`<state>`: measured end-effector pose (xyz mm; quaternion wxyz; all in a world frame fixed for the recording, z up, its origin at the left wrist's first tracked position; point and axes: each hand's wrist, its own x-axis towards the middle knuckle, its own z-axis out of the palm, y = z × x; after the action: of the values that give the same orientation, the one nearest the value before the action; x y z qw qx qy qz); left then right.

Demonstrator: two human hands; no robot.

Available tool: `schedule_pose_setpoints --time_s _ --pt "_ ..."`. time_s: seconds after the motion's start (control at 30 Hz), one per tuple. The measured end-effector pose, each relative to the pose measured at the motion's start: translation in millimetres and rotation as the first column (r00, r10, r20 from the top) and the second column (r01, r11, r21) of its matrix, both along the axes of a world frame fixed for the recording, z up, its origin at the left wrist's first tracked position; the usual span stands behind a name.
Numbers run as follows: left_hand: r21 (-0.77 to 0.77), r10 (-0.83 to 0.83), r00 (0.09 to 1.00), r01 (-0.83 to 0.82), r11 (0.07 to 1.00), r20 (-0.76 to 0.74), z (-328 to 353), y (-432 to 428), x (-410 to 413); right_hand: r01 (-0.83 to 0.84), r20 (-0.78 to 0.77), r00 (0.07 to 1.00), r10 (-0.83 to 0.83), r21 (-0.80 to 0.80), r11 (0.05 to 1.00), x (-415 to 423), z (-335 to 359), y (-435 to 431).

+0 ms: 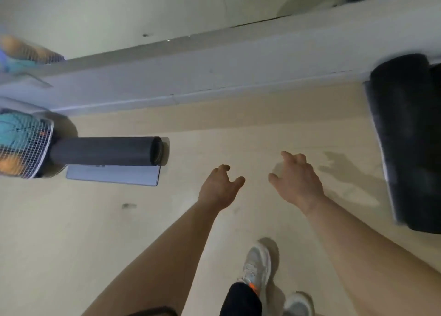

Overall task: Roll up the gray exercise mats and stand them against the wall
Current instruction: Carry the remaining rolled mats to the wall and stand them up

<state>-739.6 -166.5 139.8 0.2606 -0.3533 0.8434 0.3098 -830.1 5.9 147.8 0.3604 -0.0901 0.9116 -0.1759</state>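
A rolled gray mat (105,151) lies at the left, its open end facing right, with its other end by a wire basket. A large dark rolled mat (408,136) fills the right edge, blurred. My left hand (219,187) and my right hand (296,179) reach out over the bare floor between the two rolls. Their fingers are loosely curled and hold nothing. Neither hand touches a mat.
A wire basket (23,144) with teal and orange balls sits at the far left. A flat gray plate (114,177) lies under the left roll. The wall's baseboard (191,77) runs across the upper view. My sneakers (257,265) stand on the beige floor.
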Motion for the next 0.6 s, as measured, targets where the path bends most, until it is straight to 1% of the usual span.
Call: schedule_pose_setpoints --time_s 0.17,0.33,0.47,0.6 --pt "-0.024 0.117 0.992 -0.116 0.993 0.035 2 -88 121 -0.151 0.069 0.986 0.149 0.015 0.988 93 -6 -87" --pt "-0.038 0.203 0.975 -0.2 0.979 0.086 -12 -177 220 -0.323 0.104 0.943 0.315 0.062 0.944 161 -16 -181" --pt "-0.021 0.277 0.957 -0.276 0.961 0.089 -24 -259 275 -0.368 0.115 0.927 0.358 0.088 0.926 203 -28 -272" --pt "-0.02 0.26 0.96 -0.259 0.966 0.107 -29 -346 318 -0.389 0.096 0.92 0.381 0.083 0.918 238 -42 -367"
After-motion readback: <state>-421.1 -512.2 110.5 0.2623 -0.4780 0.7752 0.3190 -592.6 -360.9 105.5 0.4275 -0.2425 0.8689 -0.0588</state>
